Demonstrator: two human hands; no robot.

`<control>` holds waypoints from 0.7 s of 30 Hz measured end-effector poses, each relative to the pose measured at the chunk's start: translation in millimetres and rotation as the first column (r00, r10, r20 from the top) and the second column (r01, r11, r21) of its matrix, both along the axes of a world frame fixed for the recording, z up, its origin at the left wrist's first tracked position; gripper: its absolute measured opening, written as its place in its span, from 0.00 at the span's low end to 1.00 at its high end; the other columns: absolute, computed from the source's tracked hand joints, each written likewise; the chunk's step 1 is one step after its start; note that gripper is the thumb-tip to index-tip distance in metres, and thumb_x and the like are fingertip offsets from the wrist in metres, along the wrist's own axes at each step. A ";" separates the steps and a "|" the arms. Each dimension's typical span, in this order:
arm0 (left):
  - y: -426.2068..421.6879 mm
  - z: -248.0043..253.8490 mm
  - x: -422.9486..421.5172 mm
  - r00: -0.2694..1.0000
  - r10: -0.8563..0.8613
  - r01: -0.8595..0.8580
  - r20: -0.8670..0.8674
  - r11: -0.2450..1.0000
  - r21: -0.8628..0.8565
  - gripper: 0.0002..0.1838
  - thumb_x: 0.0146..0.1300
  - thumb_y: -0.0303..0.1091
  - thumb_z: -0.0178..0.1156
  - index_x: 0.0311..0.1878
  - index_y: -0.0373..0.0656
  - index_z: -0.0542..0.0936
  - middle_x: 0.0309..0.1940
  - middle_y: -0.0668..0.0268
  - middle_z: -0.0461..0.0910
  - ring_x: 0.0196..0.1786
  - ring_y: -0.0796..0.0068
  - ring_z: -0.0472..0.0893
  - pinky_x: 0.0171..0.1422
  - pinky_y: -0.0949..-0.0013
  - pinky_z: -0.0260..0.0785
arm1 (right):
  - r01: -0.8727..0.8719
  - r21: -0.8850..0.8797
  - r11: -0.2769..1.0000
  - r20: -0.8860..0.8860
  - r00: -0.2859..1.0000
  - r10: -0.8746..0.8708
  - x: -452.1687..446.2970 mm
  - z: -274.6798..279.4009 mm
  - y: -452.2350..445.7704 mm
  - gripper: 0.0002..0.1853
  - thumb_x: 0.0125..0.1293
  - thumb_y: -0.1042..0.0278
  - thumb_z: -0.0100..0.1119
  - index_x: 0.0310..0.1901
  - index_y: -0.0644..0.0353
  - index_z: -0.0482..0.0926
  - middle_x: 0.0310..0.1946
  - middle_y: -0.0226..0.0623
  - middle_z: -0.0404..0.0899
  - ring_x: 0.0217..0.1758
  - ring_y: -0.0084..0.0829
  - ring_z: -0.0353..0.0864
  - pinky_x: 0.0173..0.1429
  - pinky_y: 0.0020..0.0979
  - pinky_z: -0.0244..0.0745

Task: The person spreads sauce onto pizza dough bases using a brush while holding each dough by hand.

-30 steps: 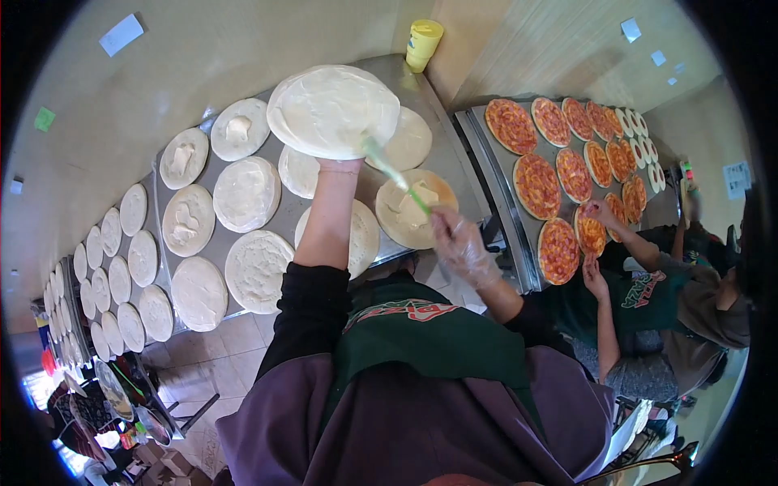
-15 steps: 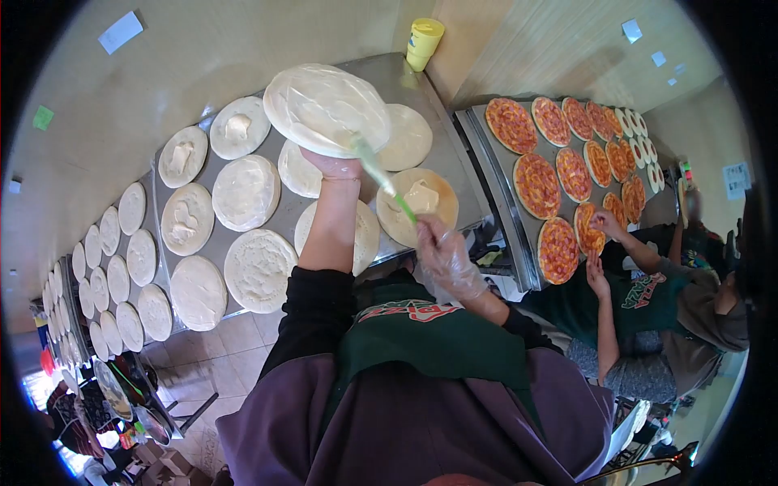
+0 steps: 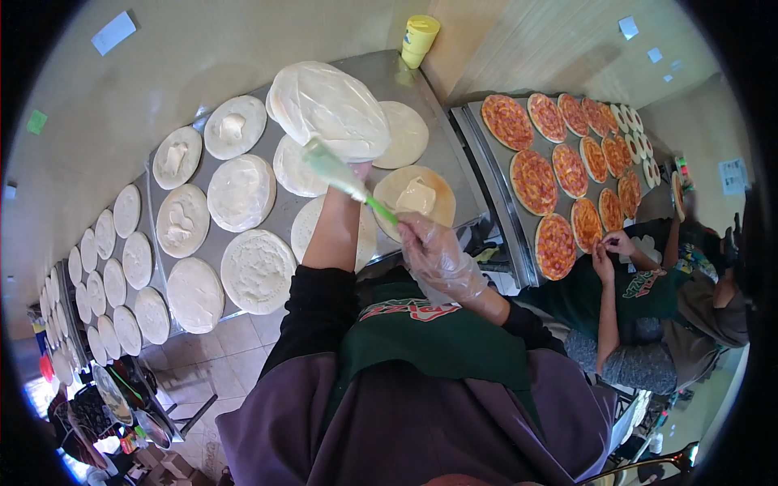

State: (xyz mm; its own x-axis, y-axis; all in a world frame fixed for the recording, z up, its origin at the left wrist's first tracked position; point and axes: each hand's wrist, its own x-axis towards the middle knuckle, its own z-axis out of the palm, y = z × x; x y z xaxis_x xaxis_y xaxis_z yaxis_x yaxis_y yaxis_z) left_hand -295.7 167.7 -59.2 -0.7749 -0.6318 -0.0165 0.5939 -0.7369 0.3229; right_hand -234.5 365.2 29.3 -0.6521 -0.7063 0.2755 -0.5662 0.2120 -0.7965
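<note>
My left hand [image 3: 361,169] holds up a round pizza base [image 3: 332,105] coated with white cream; most of the hand is hidden beneath it. In my right hand [image 3: 438,253], which wears a clear plastic glove, is a spatula [image 3: 328,168] with a green handle and a cream-smeared blade. The blade is at the lower left edge of the raised base; whether it touches cannot be told. Under the right hand's level lies another base [image 3: 397,190] with a dollop of cream in its middle. A plain base [image 3: 301,168] is partly covered by the raised one.
Several more bases [image 3: 241,193] lie on the metal table [image 3: 365,69], some with cream dollops. A yellow cup [image 3: 420,39] stands at the back corner. To the right, a second table holds sauced pizzas [image 3: 533,182]. A co-worker's hands [image 3: 612,247] are close beside them.
My right hand has drawn the spatula left and slightly down, from the base's lower right edge toward its lower left. The raised base tilts more toward me. The co-worker's hands have come together away from the pizza.
</note>
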 end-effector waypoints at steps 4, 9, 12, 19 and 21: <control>2.6 20.2 2.5 0.992 -0.004 0.017 -0.127 0.995 0.103 0.30 0.65 0.58 0.42 0.65 0.52 0.64 0.63 0.62 0.66 0.65 0.56 0.66 0.70 0.48 0.57 | -0.107 -0.018 0.994 0.055 0.993 0.108 0.6 11.9 1.9 0.08 0.65 0.74 0.52 0.45 0.63 0.74 0.25 0.42 0.74 0.25 0.31 0.74 0.32 0.30 0.70; 1.2 22.3 0.9 0.990 -0.042 0.056 -0.137 0.994 0.098 0.30 0.65 0.58 0.42 0.65 0.52 0.64 0.64 0.62 0.66 0.65 0.56 0.66 0.70 0.48 0.57 | 0.149 0.044 0.988 0.218 0.964 -0.155 -25.9 16.4 25.0 0.09 0.68 0.69 0.51 0.45 0.63 0.75 0.24 0.34 0.72 0.27 0.21 0.70 0.33 0.27 0.68; 0.1 20.1 6.7 0.987 -0.077 0.091 -0.138 0.991 0.095 0.30 0.65 0.58 0.42 0.66 0.52 0.64 0.64 0.62 0.66 0.65 0.56 0.65 0.70 0.47 0.57 | 0.397 -0.010 0.918 0.302 0.876 -0.376 -58.0 17.2 42.3 0.12 0.69 0.64 0.49 0.44 0.63 0.75 0.25 0.36 0.73 0.30 0.20 0.69 0.35 0.28 0.68; -0.7 14.4 -3.9 0.979 -0.161 0.173 -0.122 0.980 0.095 0.30 0.66 0.58 0.41 0.66 0.52 0.63 0.64 0.62 0.65 0.66 0.56 0.65 0.70 0.47 0.56 | 0.467 0.153 0.871 -0.060 0.884 -0.463 -104.6 51.9 66.2 0.12 0.69 0.63 0.47 0.43 0.62 0.75 0.25 0.44 0.74 0.27 0.29 0.72 0.34 0.31 0.68; -0.1 11.3 -8.6 0.976 -0.185 0.196 -0.113 0.976 0.098 0.30 0.66 0.58 0.41 0.66 0.52 0.63 0.64 0.62 0.65 0.66 0.56 0.65 0.70 0.47 0.56 | 0.416 0.210 0.885 -0.143 0.908 -0.394 -109.8 53.7 66.3 0.11 0.68 0.63 0.47 0.41 0.61 0.75 0.25 0.48 0.73 0.25 0.37 0.72 0.35 0.33 0.68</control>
